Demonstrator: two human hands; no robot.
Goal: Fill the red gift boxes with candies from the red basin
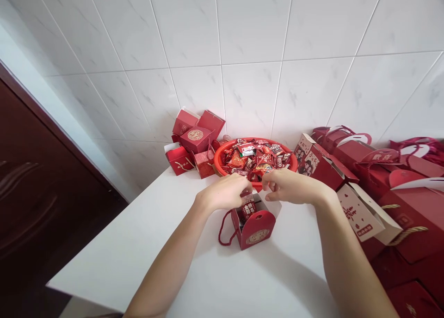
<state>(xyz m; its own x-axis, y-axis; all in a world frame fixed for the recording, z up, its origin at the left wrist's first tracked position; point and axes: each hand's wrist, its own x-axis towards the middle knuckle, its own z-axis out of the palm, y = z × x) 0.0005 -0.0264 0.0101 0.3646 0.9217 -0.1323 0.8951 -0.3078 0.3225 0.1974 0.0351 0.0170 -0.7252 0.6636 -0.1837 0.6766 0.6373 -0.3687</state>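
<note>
A small red gift box (257, 231) stands open on the white table, its dark red rope handle (222, 235) looping out to the left. My left hand (227, 191) is over the box's back left side, fingers closed on a red candy packet (249, 208) with white characters, which is partly inside the box. To the right, my right hand (289, 186) hovers between the box and the basin, fingers bent, thumb and forefinger apart, with nothing visible between them. Behind both hands, a red basin (294, 163) holds many wrapped candies (263, 157).
Several red gift boxes (197, 140) are piled at the back left by the tiled wall (194, 31). Many more boxes (412, 211), some with gold rope handles, crowd the right side. The white table (138, 244) ends at the left near a dark door (41, 193).
</note>
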